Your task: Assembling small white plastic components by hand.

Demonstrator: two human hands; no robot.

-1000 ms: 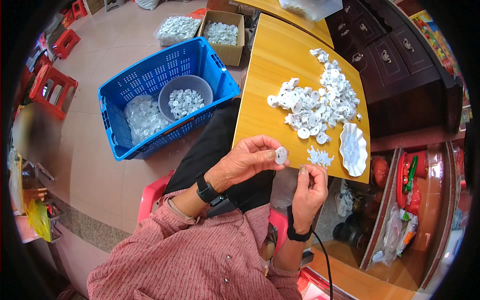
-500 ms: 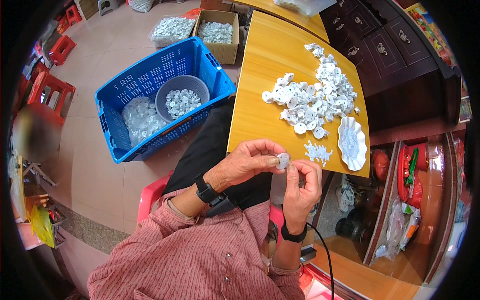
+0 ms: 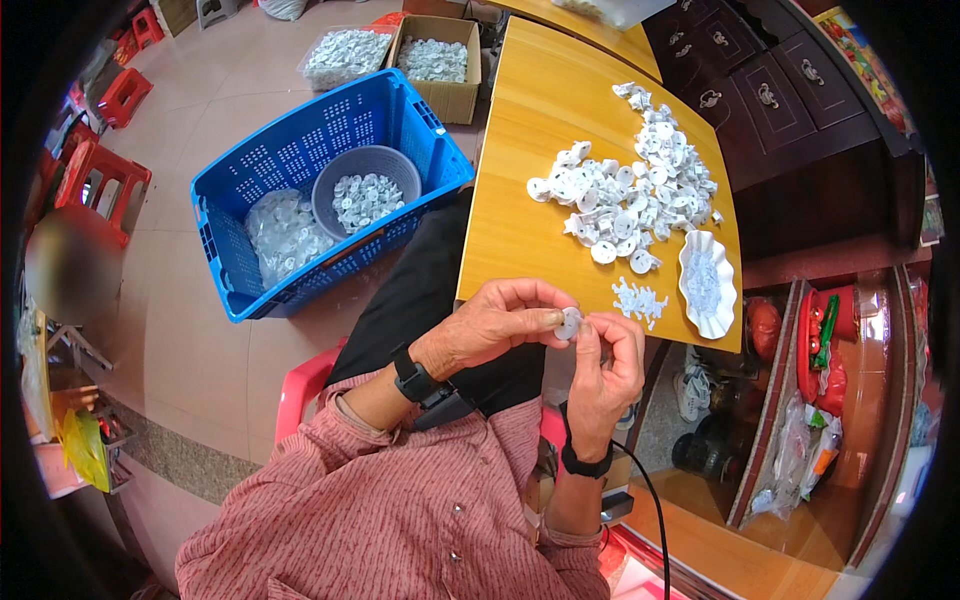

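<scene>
Between thumb and fingers, my left hand grips a small round white plastic part with its disc face showing. Close against the disc's right edge, my right hand is closed in a pinch. Whatever sits in that pinch is too small or hidden to make out. Both hands are over my lap at the near edge of the yellow wooden table. A heap of similar white parts spreads over the table. Nearer lie many tiny translucent pieces, beside a white scalloped dish holding more of them.
On the left stands a blue plastic crate with a grey basket of white parts and a plastic bag inside. Behind it are a cardboard box and a clear tub, both filled. A black cable hangs by my right wrist.
Both hands stay pinched together around the disc. The disc has turned slightly, and the right fingertips have shifted a little. The whole view has moved slightly.
</scene>
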